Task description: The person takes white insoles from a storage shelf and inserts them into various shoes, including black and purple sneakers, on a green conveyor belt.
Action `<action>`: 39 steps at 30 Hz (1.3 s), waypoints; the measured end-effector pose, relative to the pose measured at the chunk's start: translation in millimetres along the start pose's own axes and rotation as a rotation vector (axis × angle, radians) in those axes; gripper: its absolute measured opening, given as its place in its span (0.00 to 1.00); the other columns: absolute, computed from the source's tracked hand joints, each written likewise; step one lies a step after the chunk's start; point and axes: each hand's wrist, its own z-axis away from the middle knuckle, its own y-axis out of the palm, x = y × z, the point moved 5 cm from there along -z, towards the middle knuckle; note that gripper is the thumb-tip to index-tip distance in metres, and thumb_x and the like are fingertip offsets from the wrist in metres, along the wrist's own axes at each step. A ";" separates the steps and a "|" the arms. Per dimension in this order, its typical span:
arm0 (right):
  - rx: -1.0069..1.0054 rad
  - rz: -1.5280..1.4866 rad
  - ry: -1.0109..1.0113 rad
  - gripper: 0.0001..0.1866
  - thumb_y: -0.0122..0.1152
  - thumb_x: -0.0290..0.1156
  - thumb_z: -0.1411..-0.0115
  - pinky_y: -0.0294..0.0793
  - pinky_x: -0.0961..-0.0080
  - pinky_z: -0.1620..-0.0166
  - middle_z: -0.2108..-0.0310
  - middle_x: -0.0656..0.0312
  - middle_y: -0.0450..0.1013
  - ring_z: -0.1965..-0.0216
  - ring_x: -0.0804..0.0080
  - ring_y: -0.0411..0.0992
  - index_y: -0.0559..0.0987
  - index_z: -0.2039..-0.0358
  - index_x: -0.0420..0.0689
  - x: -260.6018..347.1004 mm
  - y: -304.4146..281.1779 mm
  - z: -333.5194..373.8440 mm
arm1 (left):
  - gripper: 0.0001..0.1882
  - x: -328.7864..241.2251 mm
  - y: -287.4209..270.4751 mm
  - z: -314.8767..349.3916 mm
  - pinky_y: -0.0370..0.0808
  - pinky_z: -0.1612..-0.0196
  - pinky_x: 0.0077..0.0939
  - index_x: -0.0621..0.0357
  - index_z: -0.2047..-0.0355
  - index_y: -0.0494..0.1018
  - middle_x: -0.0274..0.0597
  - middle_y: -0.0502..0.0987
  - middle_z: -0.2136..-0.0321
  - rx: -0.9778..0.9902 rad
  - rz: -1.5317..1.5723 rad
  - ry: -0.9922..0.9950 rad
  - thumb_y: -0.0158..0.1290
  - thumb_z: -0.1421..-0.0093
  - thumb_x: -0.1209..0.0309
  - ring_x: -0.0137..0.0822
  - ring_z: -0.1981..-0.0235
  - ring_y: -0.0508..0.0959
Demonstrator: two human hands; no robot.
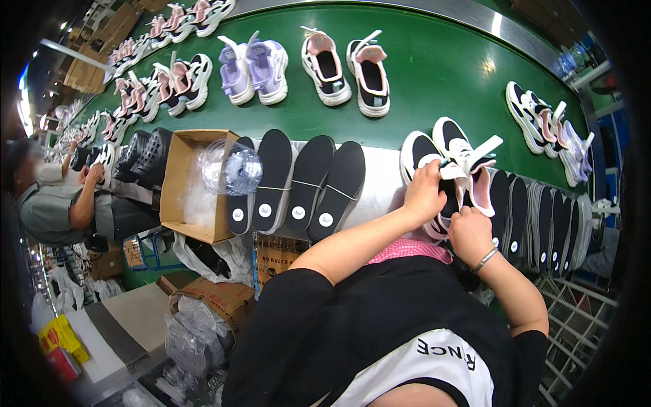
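The person stood at the edge of a green conveyor belt, both hands busy with a white and black sneaker that rested on the silver table at the belt's near side. The left hand was curled around the shoe's opening, fingers bent over the collar and tucked inside, so it was closed on the shoe. The right hand, with a bracelet at the wrist, gripped the heel end from below, its fingers wrapped and mostly hidden. A white strap stuck up from the sneaker, loose and angled away to the right.

The shoe looked light, with a soft, pliable upper and a firmer sole, so it would probably yield at the collar and hold its shape at the bottom. The sole edge and heel seemed the surest places to grip; the strap looked too floppy to lift by.

Just left of the hands lay a row of black insoles, bound in bundles with thin bands, and beyond them an open cardboard box with clear plastic bags. More insoles stood stacked on edge to the right. Finished pairs of sneakers, pink and lilac, rode on the belt further off.
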 end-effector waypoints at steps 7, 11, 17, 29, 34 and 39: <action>-0.075 -0.201 -0.033 0.04 0.52 0.28 0.58 0.69 0.71 0.74 0.80 0.57 0.67 0.76 0.62 0.69 0.72 0.82 0.41 -7.9 44.3 -27.2 | 0.25 6.8 3.3 2.7 0.62 0.55 0.38 0.65 0.60 0.59 0.57 0.65 0.65 -0.036 0.160 0.030 0.44 0.64 0.81 0.54 0.59 0.64; -0.016 -0.168 -0.049 0.07 0.50 0.30 0.56 0.66 0.66 0.63 0.81 0.54 0.70 0.77 0.59 0.69 0.74 0.82 0.43 -11.9 60.5 -40.6 | 0.23 2.4 4.5 3.4 0.62 0.55 0.35 0.65 0.61 0.60 0.56 0.65 0.64 -0.022 0.224 0.025 0.43 0.64 0.82 0.52 0.59 0.64; 0.120 -0.196 -0.048 0.05 0.50 0.28 0.59 0.62 0.65 0.60 0.77 0.56 0.71 0.72 0.58 0.69 0.75 0.80 0.45 -10.8 67.6 -45.7 | 0.24 9.1 4.1 2.2 0.63 0.55 0.32 0.64 0.61 0.61 0.53 0.66 0.65 -0.028 0.230 0.043 0.44 0.64 0.81 0.49 0.60 0.66; 0.278 0.075 0.038 0.16 0.44 0.34 0.51 0.53 0.65 0.49 0.59 0.55 0.69 0.52 0.65 0.63 0.74 0.63 0.46 -16.3 88.1 -58.0 | 0.23 8.0 13.1 -0.6 0.63 0.56 0.35 0.63 0.61 0.62 0.56 0.66 0.65 0.019 0.244 0.024 0.44 0.62 0.81 0.53 0.61 0.65; 0.306 -0.058 -0.125 0.12 0.45 0.35 0.51 0.59 0.65 0.55 0.79 0.59 0.73 0.72 0.64 0.71 0.77 0.81 0.46 4.2 35.0 -45.9 | 0.23 11.1 0.6 -0.2 0.65 0.58 0.32 0.66 0.62 0.62 0.55 0.67 0.67 0.002 0.243 0.017 0.43 0.64 0.82 0.51 0.63 0.68; 0.582 -0.306 -0.024 0.12 0.46 0.34 0.54 0.55 0.59 0.55 0.74 0.57 0.73 0.68 0.64 0.71 0.76 0.77 0.43 -0.5 33.7 -9.9 | 0.23 15.8 7.8 -4.1 0.64 0.57 0.32 0.67 0.62 0.61 0.56 0.67 0.66 0.051 0.243 0.001 0.44 0.64 0.81 0.51 0.63 0.68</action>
